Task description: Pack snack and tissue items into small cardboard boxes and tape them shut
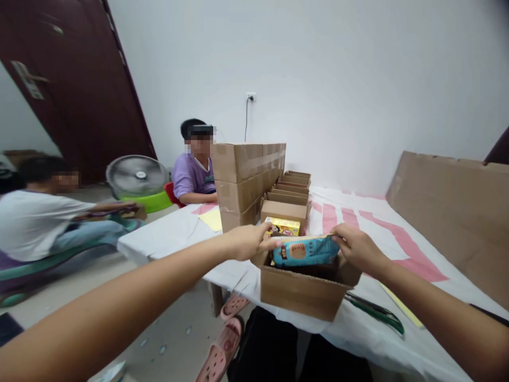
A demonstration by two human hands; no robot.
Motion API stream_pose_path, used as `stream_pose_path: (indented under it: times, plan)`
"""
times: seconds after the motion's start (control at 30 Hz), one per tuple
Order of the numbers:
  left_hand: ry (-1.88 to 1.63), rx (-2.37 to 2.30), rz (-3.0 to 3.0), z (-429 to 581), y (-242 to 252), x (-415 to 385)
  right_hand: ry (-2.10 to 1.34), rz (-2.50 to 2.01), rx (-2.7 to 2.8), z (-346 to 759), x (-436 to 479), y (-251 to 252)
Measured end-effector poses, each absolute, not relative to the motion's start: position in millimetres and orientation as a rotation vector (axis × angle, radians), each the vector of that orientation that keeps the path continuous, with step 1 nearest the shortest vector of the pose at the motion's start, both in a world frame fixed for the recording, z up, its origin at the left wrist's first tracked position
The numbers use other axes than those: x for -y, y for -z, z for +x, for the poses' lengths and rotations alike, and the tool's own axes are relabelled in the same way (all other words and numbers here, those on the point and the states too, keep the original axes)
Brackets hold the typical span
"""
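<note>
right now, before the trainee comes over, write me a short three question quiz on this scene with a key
1. True or false: the left hand and the right hand are at opposite ends of the blue packet.

2. What lies on the table beside the open box, on the right hand's side?
a) a mug
b) a green-handled tool
c) a spoon

3. Fill in the colour: the printed carton just beyond the packet is mainly ____.

Key: 1 true; 2 b; 3 yellow.
</note>
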State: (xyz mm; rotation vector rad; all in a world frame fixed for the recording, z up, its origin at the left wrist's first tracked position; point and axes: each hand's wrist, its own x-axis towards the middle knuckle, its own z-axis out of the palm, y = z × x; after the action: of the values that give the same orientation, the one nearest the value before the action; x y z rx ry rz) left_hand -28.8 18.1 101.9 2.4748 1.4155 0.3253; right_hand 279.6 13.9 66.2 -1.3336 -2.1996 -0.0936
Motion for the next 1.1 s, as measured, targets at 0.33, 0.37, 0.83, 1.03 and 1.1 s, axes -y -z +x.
stream_pose_path:
  times: [0.33,0.37,0.83,1.03,1.1]
  plan:
    - [-1.004,-0.997,1.775,7.4,-119.5,-83.8,-0.026,-1.272,1.816,282.7,-60.2,-110.1]
    - [-1.025,-0.940,1.697,11.7,-122.2,-87.7,-0.066,-1.267,1.788,283.1,-66.3,-111.3]
    - [-1.305,-0.980,1.423,33.2,-96.1,-158.3,-0.429,-1.377,1.658,288.2,-121.6,-82.6]
    - [-1.403,-1.023,1.389,27.0,-87.7,-176.1,-0.561,-1.455,1.624,293.9,-135.9,-58.6]
    - [-1.407,-1.029,1.393,24.7,-86.9,-177.5,-0.584,-1.432,1.626,293.0,-137.0,-54.9]
